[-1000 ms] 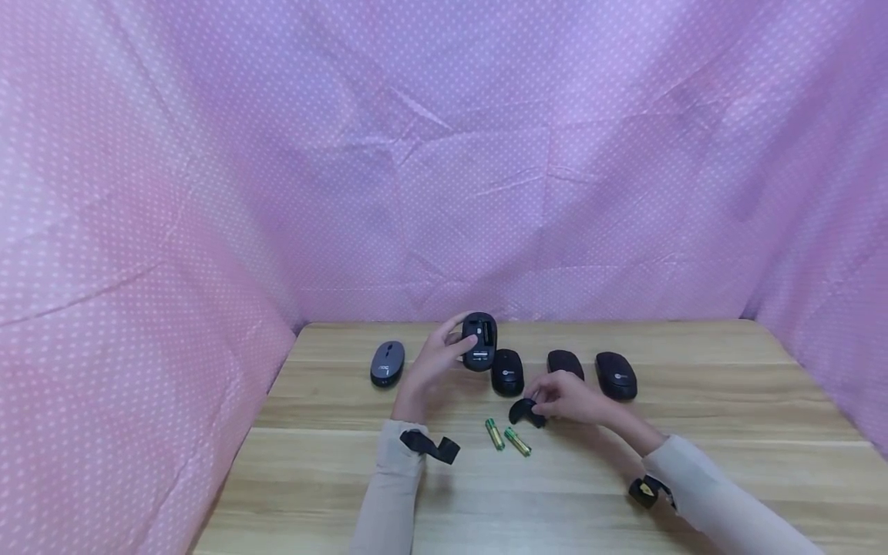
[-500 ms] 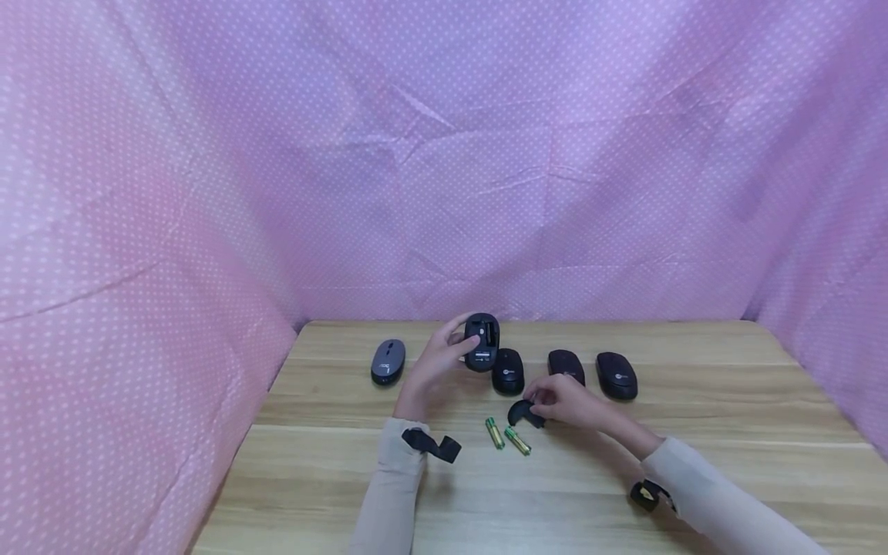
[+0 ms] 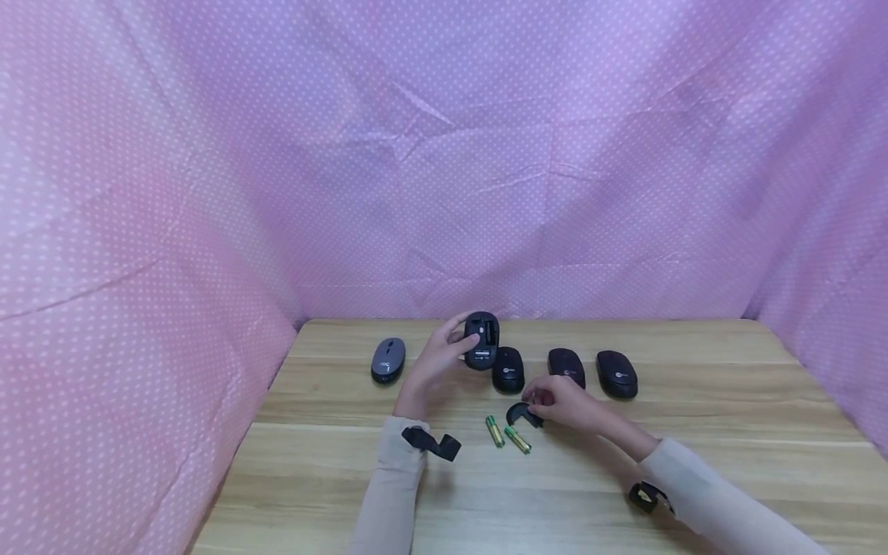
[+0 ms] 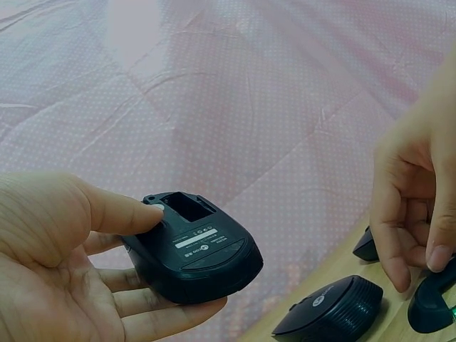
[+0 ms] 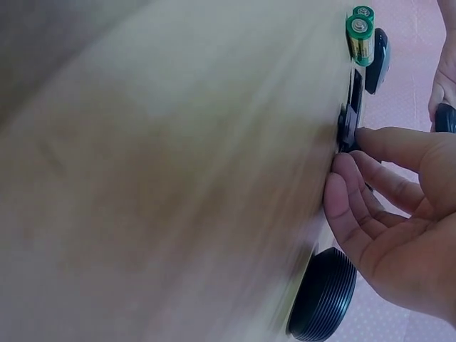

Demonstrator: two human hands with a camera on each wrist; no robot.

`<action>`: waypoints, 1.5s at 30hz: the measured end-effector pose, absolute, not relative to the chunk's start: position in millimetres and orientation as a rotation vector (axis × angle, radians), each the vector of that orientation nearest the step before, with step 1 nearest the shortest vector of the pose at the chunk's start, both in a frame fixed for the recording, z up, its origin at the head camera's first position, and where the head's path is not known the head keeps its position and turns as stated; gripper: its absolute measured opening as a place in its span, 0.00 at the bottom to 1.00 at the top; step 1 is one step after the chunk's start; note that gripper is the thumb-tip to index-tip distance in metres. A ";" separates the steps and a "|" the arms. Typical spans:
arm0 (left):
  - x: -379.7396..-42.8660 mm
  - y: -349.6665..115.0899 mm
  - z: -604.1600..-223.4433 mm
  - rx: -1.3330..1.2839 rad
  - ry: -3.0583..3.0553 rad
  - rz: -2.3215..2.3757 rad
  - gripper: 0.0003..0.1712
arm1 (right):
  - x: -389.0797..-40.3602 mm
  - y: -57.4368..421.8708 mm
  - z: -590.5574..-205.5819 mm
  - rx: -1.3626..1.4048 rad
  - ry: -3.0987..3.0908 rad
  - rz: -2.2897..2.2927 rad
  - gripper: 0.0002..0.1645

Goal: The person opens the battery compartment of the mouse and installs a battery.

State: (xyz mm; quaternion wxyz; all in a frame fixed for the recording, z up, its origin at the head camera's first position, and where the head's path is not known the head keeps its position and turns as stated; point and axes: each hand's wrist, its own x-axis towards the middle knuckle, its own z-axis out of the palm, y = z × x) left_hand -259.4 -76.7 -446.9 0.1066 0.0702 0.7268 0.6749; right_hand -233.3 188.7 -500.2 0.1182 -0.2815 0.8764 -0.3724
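Note:
My left hand [image 3: 438, 356] holds a black computer mouse [image 3: 481, 356] raised, its underside facing up, thumb on the base. In the left wrist view the uncovered battery compartment [image 4: 189, 207] shows as a dark slot with no battery visible in it. My right hand [image 3: 565, 402] is low over the table, thumb and fingertips pinching the right end of a curved black battery cover [image 3: 517, 412]. The right wrist view has this cover partly behind the thumb [image 5: 392, 146]. Two green-and-gold batteries [image 3: 495, 432] lie side by side just in front of the cover.
A grey mouse [image 3: 388, 360] sits to the left on the wooden table [image 3: 312, 478]. Black mice stand in a row behind the right hand: one [image 3: 509, 372] beside the raised mouse, another [image 3: 566, 364], and a third [image 3: 617, 375] farther right. A pink dotted cloth [image 3: 444, 193] hangs behind.
The battery cover and right fingertips have shifted very slightly left. The left hand keeps the mouse nearly still, and the batteries stay in place.

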 end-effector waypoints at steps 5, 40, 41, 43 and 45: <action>-259.1 -76.5 -447.5 0.192 2.145 1.988 0.32 | -233.4 188.4 -499.3 -0.819 2.575 -1.064 0.11; -267.9 -77.6 -459.1 0.155 2.130 2.032 0.31 | -206.2 178.6 -491.3 -1.370 2.542 -0.743 0.36; -267.8 -77.6 -459.6 0.158 2.129 2.035 0.30 | -205.8 178.0 -491.2 -1.368 2.544 -0.739 0.36; -267.9 -77.6 -460.6 0.164 2.127 2.039 0.30 | -204.7 177.3 -490.8 -1.359 2.547 -0.731 0.35; -267.4 -77.3 -460.9 0.167 2.128 2.037 0.30 | -203.7 177.1 -490.2 -1.345 2.550 -0.729 0.34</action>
